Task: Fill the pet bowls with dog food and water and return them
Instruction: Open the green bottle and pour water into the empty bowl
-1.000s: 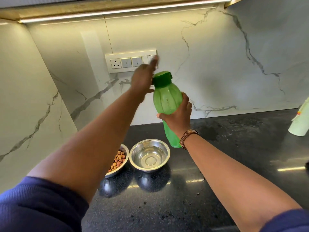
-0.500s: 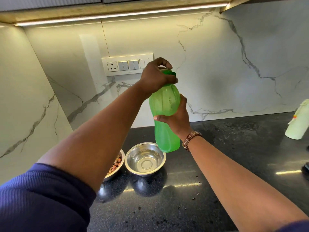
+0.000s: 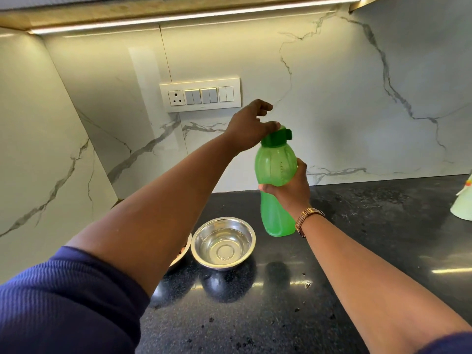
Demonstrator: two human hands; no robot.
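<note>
My right hand [image 3: 291,190] grips a translucent green water bottle [image 3: 275,172] around its middle and holds it upright above the counter. My left hand [image 3: 249,129] rests on the bottle's dark green cap [image 3: 277,137], thumb on top, the other fingers lifted and apart. A steel bowl [image 3: 223,243] with clear water in it stands on the black counter [image 3: 281,302], just left of the bottle's base. To its left a second bowl [image 3: 184,252] with brown kibble is almost wholly hidden behind my left forearm.
A marble backsplash rises behind the counter, with a socket and switch panel [image 3: 200,95] on it. A pale green cone-shaped object [image 3: 463,203] stands at the right edge. Crumbs lie scattered on the counter's near part. A side wall closes off the left.
The bottle has stayed in my right hand, upright. My left hand went from open behind the cap, to closed over it, to a looser hold with fingers lifting off.
</note>
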